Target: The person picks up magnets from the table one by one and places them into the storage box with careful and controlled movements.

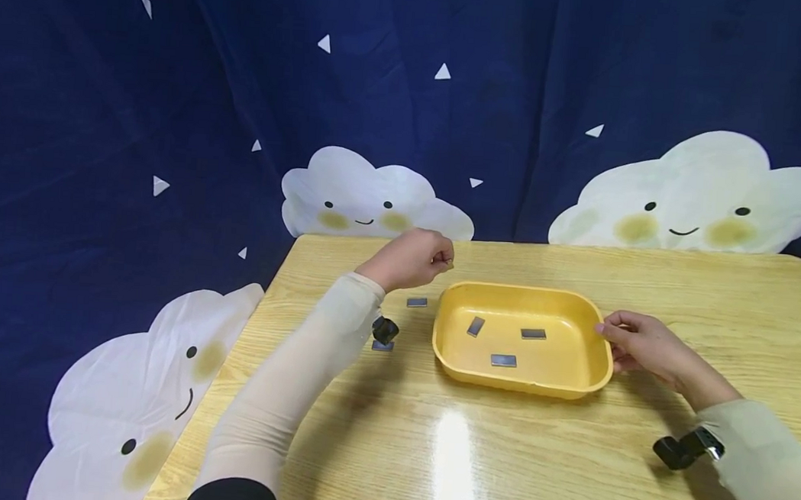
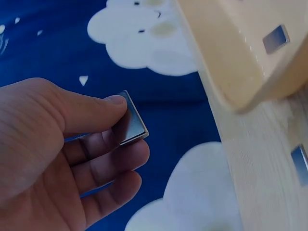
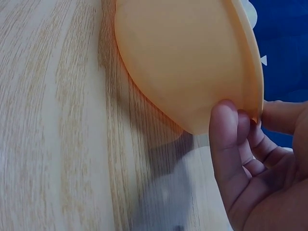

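My left hand (image 1: 414,258) is raised above the table, up and left of the yellow plastic tray (image 1: 516,381). In the left wrist view, its thumb and fingers pinch a small shiny rectangular metal block (image 2: 134,124). At the tray's right end, my right hand (image 1: 645,347) grips the rim between thumb and fingers; the right wrist view shows the tray wall (image 3: 178,57) in that pinch. Inside the tray, three similar blocks lie flat and apart: one on the left (image 1: 475,326), one on the right (image 1: 534,334), one nearer the front (image 1: 503,360).
Left of the tray, a metal block (image 1: 417,302) lies on the wooden table (image 1: 538,472). Another block (image 1: 382,347) sits nearer, partly hidden by the left wrist camera (image 1: 385,330). Behind the table hangs a dark blue curtain (image 1: 382,103) with clouds.
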The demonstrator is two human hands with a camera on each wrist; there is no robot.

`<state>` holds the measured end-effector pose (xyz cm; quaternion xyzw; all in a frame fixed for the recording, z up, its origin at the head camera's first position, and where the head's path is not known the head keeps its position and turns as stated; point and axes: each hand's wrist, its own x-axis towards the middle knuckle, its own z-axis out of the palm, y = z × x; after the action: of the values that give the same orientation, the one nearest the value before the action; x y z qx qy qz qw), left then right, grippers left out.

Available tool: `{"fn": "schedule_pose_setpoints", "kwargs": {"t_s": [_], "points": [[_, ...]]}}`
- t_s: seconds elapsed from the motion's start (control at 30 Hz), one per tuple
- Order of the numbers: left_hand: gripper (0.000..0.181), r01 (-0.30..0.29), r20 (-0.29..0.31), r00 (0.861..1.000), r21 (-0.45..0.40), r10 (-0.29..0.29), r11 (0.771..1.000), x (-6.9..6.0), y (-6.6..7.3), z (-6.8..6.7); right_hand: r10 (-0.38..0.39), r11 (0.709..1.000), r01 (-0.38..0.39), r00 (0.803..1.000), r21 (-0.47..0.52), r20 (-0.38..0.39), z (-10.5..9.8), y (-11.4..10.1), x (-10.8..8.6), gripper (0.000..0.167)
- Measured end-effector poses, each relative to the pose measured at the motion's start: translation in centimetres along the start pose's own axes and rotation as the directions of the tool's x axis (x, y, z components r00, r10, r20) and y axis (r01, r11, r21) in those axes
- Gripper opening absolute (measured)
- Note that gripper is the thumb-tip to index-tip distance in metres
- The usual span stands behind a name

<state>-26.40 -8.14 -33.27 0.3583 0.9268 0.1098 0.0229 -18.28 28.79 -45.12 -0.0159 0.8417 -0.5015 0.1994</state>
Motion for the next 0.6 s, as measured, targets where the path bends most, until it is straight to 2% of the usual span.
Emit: {"fn": "schedule_pose_setpoints", "kwargs": {"t_s": [0.27, 0.47, 0.6], "points": [[0.016, -0.086, 0.029, 0.996, -0.012, 0.086, 0.996, 0.7, 2.5, 0.3, 0.004, 1.000, -0.004, 1.000, -0.004, -0.004, 0.0, 0.0, -0.1, 0.042], [0.018, -0.115, 0.022, 0.993, -0.014, 0.115, 0.993, 1.1, 3.2, 0.6, -0.004, 1.000, 0.004, 1.000, 0.013, -0.005, 0.0, -0.2, -0.2, 0.041], [0.015, -0.137, 0.033, 0.990, -0.046, 0.138, 0.990, 1.4, 3.7, 1.0, -0.011, 1.000, 0.011, 1.000, 0.021, -0.003, 0.0, -0.1, -0.3, 0.040]]}}
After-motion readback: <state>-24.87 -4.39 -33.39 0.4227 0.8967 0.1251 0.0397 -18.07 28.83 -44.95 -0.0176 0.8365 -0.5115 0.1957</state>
